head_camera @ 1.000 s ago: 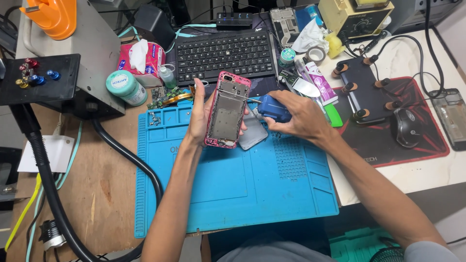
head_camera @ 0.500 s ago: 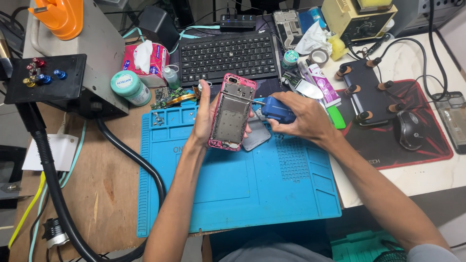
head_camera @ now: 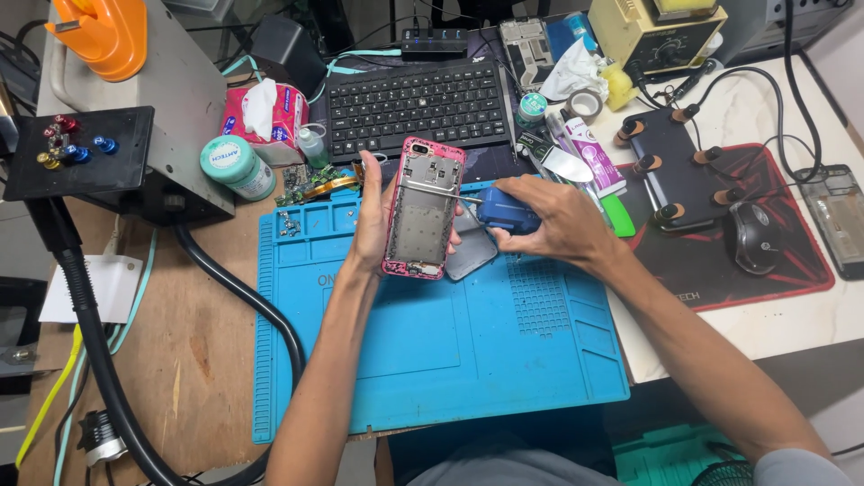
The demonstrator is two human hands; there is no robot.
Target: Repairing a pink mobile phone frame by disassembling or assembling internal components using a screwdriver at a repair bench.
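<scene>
- Right now the left hand (head_camera: 376, 220) holds a phone (head_camera: 423, 209) up on its long side, with fingers curled round the left edge and thumb near the bottom.
- Its open back faces up, showing a grey metal inside with a pink rim.
- At 3 o'clock from the phone, the right hand (head_camera: 551, 220) is closed around a blue tool (head_camera: 506, 212).
- A thin tip on the tool points at the phone's right edge and seems to touch it.
- Under the phone, at about 4 o'clock, a grey plate (head_camera: 472, 254) lies flat on the blue mat (head_camera: 432, 342).
- Both hands hover over the top part of the mat, which lies on a wooden table (head_camera: 180, 360).
- At 12 o'clock from the phone sits a black keyboard (head_camera: 412, 106).
- At 10 o'clock stand a pink tissue box (head_camera: 264, 115) and a green tub (head_camera: 236, 167).
- Far out at 3 o'clock, a black mouse (head_camera: 754, 236) rests on a red and black pad (head_camera: 765, 279).
- Another phone (head_camera: 839, 221) lies flat past the mouse, near the table edge.
- At 8 o'clock a thick black hose (head_camera: 243, 297) curves past the mat.
</scene>
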